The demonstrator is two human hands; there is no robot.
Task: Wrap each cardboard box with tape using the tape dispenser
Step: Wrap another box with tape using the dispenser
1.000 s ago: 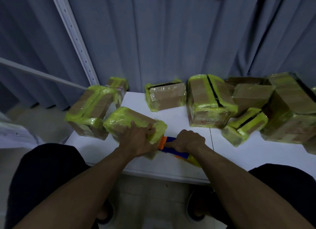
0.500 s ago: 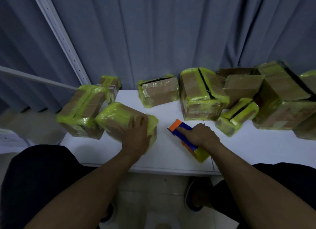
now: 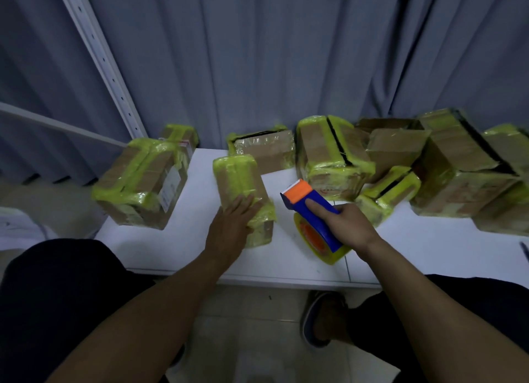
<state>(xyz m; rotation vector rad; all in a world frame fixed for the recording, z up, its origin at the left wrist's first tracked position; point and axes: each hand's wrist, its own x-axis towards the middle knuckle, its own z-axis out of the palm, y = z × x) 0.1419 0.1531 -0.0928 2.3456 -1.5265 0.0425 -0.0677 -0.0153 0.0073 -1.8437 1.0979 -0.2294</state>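
Nearest, below the near edge of the white table (image 3: 177, 254), the person's knees in dark trousers (image 3: 57, 297) sit to either side, and a dark shoe (image 3: 323, 319) rests on the tiled floor between them. Both bare forearms reach over that near edge. Near the middle of the table the right hand (image 3: 350, 228) has its fingers curled round the handle of the tape dispenser (image 3: 312, 208), with one fingertip pressed on its blue top. The orange head points toward the far edge, and the yellow tape roll (image 3: 326, 252) with its orange core hangs by the near edge; whether the roll touches the table cannot be told. Just left of it, also mid-table, the left hand (image 3: 229, 228) lies flat with straight fingers on the near end of a small cardboard box (image 3: 240, 182), which is banded in yellow-green tape and runs lengthwise toward the far edge. At the table's left end a larger taped box (image 3: 140, 182) sits tilted and overhangs the edge, with a smaller box (image 3: 180, 136) behind it. Along the far edge stand a brown box with yellow-green corners (image 3: 263, 151) and a taller box with a black stripe (image 3: 329, 153). A low flat box (image 3: 386, 193) lies in front of a crowded heap of boxes (image 3: 463, 176) at the right end. Beyond the table hangs a grey pleated curtain (image 3: 286, 53), crossed on the left by a slanting white perforated rail (image 3: 100, 56).
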